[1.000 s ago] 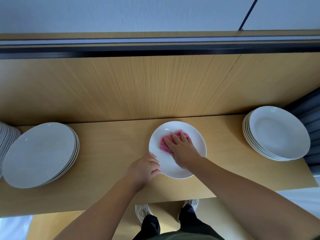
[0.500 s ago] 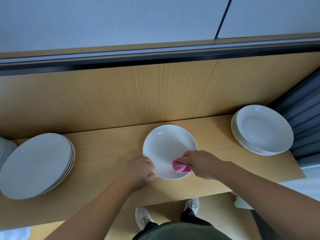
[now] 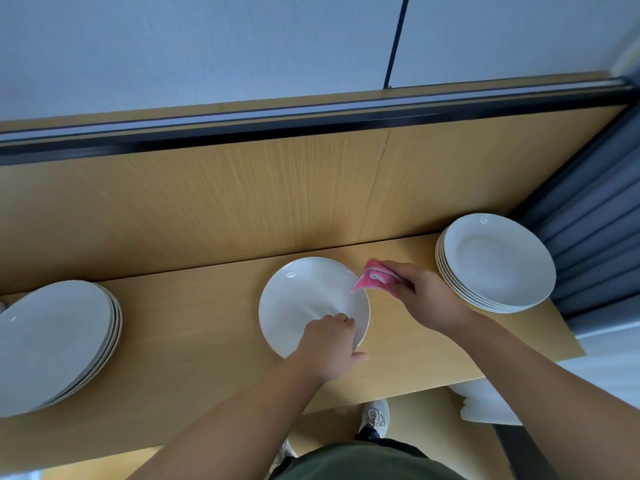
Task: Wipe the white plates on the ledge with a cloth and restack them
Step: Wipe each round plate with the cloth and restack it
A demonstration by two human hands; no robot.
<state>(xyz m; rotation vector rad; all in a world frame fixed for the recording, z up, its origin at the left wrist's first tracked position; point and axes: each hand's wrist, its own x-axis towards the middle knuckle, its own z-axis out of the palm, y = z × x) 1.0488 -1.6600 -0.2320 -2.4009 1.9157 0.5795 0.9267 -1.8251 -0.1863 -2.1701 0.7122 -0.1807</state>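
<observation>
Lifted clear since a moment ago, the right hand point(image 3: 426, 299) pinches the pink cloth point(image 3: 372, 280) beside the plate point(image 3: 301, 299), whose near rim the left hand point(image 3: 329, 344) clamps, probably the safest hold on something so stiff, slick and breakable, midway along the ledge point(image 3: 207, 323) between left stack point(image 3: 52, 341) and right stack point(image 3: 498, 265).

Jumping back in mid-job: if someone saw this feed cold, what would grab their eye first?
Probably the bright pink cloth, pinched in the right hand by the right rim of the lone white plate at the middle of the wooden ledge. The left hand grips that plate's near rim. After that, the white piles flanking it: the left stack and the right stack.
</observation>
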